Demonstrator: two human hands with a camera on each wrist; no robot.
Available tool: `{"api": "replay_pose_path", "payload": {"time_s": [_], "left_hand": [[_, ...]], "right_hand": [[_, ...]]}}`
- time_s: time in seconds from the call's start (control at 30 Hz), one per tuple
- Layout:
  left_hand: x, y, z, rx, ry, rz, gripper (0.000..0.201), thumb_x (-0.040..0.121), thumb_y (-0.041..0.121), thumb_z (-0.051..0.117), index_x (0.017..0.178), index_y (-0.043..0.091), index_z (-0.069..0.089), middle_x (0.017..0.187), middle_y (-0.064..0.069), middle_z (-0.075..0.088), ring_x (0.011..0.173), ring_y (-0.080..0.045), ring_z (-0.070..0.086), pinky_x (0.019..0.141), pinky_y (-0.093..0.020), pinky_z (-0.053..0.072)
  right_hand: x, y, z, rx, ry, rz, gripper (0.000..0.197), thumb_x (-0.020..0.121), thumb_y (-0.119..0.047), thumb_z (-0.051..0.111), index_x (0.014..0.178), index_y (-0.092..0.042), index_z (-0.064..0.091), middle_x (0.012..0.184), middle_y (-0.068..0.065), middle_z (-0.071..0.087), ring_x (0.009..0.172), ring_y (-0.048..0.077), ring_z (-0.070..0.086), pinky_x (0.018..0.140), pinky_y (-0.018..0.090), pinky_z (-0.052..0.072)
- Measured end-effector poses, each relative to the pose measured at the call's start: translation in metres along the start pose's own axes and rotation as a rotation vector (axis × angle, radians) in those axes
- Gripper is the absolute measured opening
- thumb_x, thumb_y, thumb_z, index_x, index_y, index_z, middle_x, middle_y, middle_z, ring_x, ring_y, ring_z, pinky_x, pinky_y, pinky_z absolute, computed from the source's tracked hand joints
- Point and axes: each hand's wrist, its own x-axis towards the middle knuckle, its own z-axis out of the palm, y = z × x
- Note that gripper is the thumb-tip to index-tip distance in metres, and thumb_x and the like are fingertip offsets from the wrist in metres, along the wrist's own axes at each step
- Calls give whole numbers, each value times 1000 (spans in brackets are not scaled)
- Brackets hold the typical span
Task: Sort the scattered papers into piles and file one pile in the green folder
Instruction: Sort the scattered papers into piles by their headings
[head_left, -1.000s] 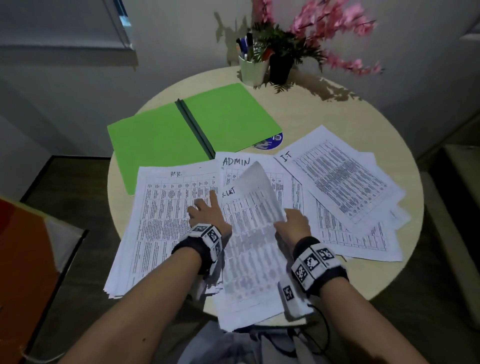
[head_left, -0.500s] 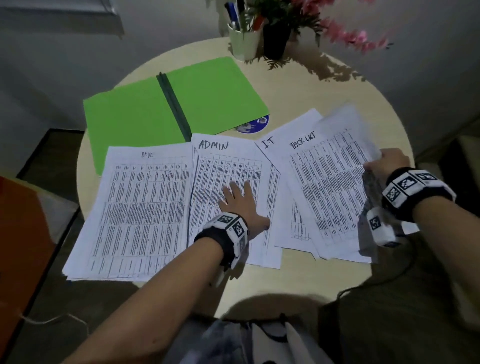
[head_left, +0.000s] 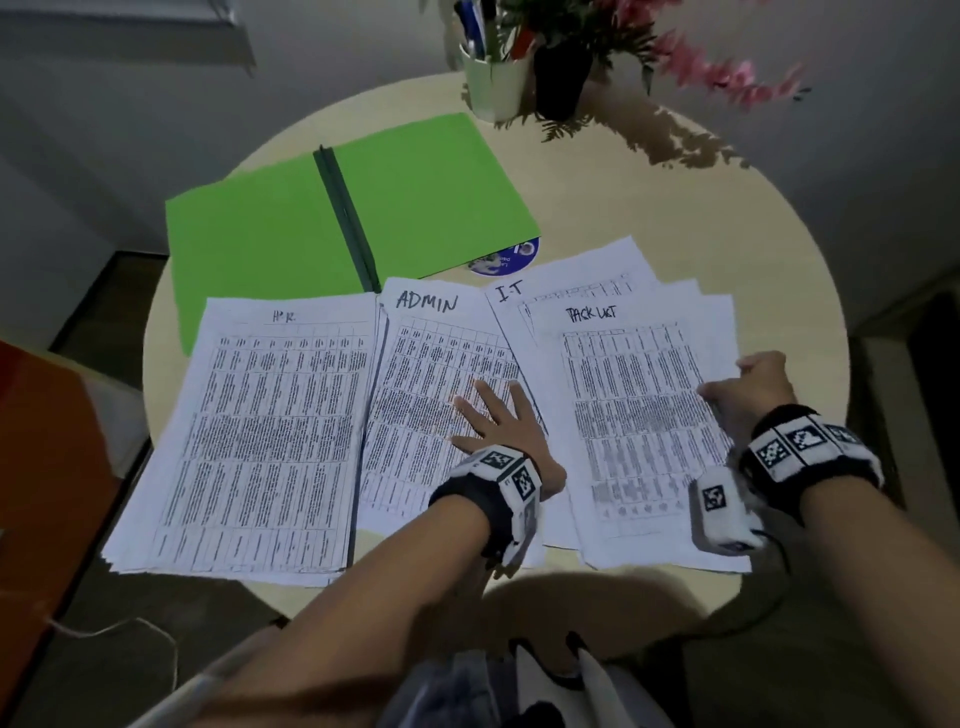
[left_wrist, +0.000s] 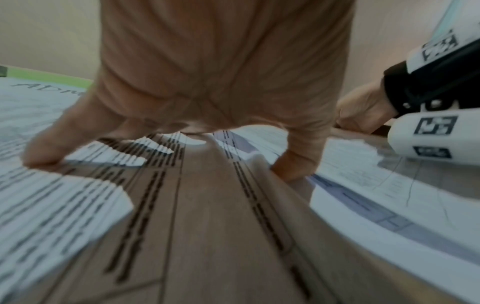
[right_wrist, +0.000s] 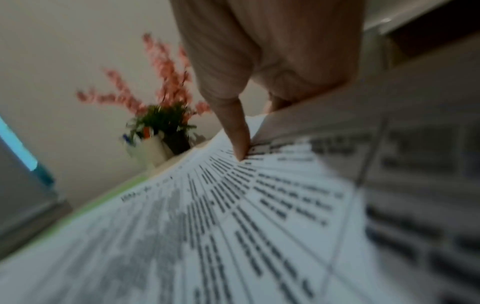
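Note:
Three paper piles lie side by side on the round table (head_left: 769, 218): an "HR" pile (head_left: 260, 426) at left, an "ADMIN" pile (head_left: 426, 374) in the middle, an "I.T" pile (head_left: 506, 296) at right. My left hand (head_left: 493, 415) presses flat on the ADMIN pile, fingers spread (left_wrist: 39, 156). My right hand (head_left: 748, 384) pinches the right edge of a "TASK LIST" sheet (head_left: 639, 415) lying on the I.T pile; the thumb (right_wrist: 239, 139) sits on top of the sheet. The green folder (head_left: 322, 228) lies open behind the piles.
A white pen cup (head_left: 493, 78) and a dark pot of pink flowers (head_left: 566, 73) stand at the table's far edge. A blue disc (head_left: 506, 257) peeks out under the folder's right flap. An orange object (head_left: 41, 467) stands left of the table.
My right hand carried the task list sheet from the middle pile rightward and laid it down on the I.T pile. My left hand shifted onto the ADMIN pile and stayed flat.

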Motion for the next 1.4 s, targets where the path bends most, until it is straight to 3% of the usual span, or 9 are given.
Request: {"api": "replay_pose_path", "payload": {"time_s": [0.2,0.37,0.6,0.83,0.93,1.03,1.13,1.2,1.4], "left_hand": [[13,1,-8,124,-3,-51,82,90,13,56,150,11,-1,158,-20,-8,143,-47,-1,110,-57,24],[4,-11,-21,181,112,92,63,83,8,62,136,4,29,147,-17,25,136,-42,26,96,-44,46],[-19,-10,-80,-176,279,186,15,88,17,52,94,4,50,95,-14,59,95,-34,57,63,-35,42],[-40,30,-80,-323,87,421,37,84,39,55,100,5,51,83,-5,48,77,-20,43,52,-25,29],[-37,29,-65,-329,-267,396,56,90,56,39,106,5,53,96,-9,53,90,-19,51,81,-30,39],[-16,-1,-60,-483,-168,258,53,94,50,38,110,3,57,98,-5,57,93,-15,55,95,-33,43],[6,-42,-62,-397,170,-96,71,85,38,60,134,-4,32,143,-20,30,131,-36,32,108,-45,32],[10,-59,-61,-256,182,-167,83,81,44,62,136,-5,25,146,-21,21,136,-37,21,110,-47,25],[10,-42,-47,-201,65,-84,78,82,45,61,133,-6,31,140,-19,26,131,-37,26,108,-44,29]], "right_hand": [[-10,29,-16,63,-9,97,10,83,1,60,93,1,61,90,17,62,87,28,57,72,30,42],[-28,46,-50,-62,198,151,33,88,-2,51,118,11,55,126,29,57,114,39,55,94,39,44],[-61,43,-29,41,155,-11,25,85,-4,54,107,3,61,116,24,63,98,31,58,82,35,44],[-78,31,32,351,-58,19,34,81,-9,54,113,-5,62,109,15,68,96,31,64,93,45,50],[-79,28,38,432,-78,114,23,90,-30,47,90,-9,57,75,3,64,77,17,59,79,32,44],[-75,29,37,433,-90,230,51,90,-53,41,59,-13,37,22,-9,43,34,8,51,70,27,42],[-79,34,41,352,-117,229,58,84,-48,52,113,2,53,97,16,74,97,19,67,102,39,39],[-84,26,46,281,-84,206,76,79,-43,58,138,-2,35,145,18,40,130,34,42,106,44,35],[-98,-10,74,73,-168,70,60,81,-35,62,123,4,47,126,17,41,111,36,51,88,37,48]]}}
